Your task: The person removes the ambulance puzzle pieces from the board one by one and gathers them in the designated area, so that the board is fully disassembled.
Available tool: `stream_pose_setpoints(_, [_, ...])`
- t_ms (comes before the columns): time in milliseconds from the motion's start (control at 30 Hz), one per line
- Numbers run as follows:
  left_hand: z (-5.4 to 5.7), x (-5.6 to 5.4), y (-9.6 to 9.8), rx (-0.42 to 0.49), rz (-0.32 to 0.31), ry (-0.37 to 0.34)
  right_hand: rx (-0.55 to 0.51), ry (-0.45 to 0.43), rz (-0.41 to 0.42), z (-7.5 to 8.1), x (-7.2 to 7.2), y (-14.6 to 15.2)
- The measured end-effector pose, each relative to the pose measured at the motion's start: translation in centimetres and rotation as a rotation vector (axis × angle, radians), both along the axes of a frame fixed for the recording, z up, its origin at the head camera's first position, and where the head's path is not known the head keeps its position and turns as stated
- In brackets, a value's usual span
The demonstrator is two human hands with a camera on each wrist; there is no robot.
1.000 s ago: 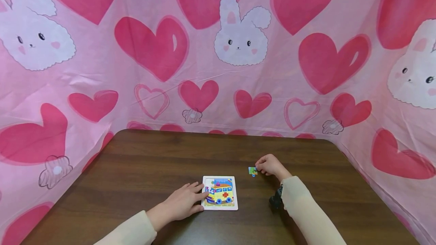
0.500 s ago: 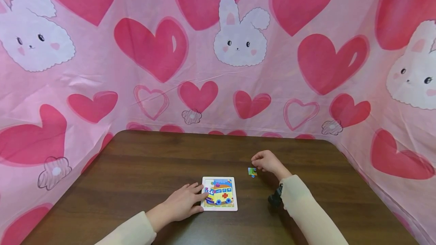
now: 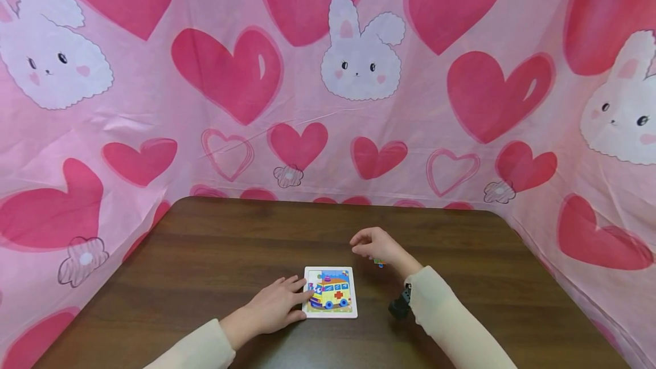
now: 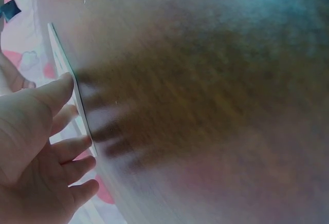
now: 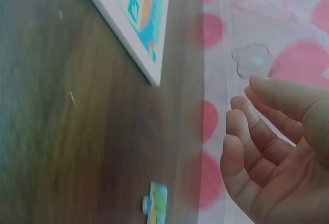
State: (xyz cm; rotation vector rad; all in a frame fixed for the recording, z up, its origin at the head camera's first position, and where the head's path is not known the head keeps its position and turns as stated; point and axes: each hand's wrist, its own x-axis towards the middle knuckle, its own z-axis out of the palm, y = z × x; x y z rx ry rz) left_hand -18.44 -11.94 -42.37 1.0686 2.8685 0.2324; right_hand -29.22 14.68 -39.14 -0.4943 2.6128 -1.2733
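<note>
A jigsaw puzzle [image 3: 335,295] showing a yellow ambulance lies flat in a white frame [image 3: 333,316]. White shows at its upper left corner. My left hand [image 3: 274,305] rests at the frame's left side with spread, fairly straight fingers, the index fingertip over the picture. In the left wrist view, the thumb touches the frame's edge [image 4: 77,93]. Beyond the puzzle's upper right, my right hand [image 3: 381,246] is above the table, its fingers loosely bent and holding nothing. A loose puzzle piece [image 3: 379,263], partly hidden by that hand, lies on the table; the right wrist view shows the piece [image 5: 158,203] too.
The dark wooden table [image 3: 230,232] carries the puzzle. A pink cloth [image 3: 318,101] with hearts and rabbits hangs around its back and sides. A black device [image 3: 401,303] is strapped to the right wrist.
My right hand has come away from the loose piece and moved left, now partly covering it from above. The piece has stayed in place. My left hand has not moved.
</note>
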Motion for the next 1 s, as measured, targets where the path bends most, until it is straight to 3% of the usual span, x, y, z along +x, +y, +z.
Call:
stream_pose_setpoints(267, [0.0, 0.1, 0.0, 0.006, 0.004, 0.008, 0.026, 0.014, 0.153, -0.6, 1.1, -2.0])
stream_pose_setpoints(600, [0.1, 0.1, 0.0, 0.021, 0.016, -0.032, 0.099, 0.045, 0.301, -1.8, 1.7, -3.6])
stream_pose_setpoints(1000, [0.1, 0.1, 0.1, 0.01, 0.017, -0.024, 0.175, 0.018, 0.338, -2.7, 1.9, -4.5])
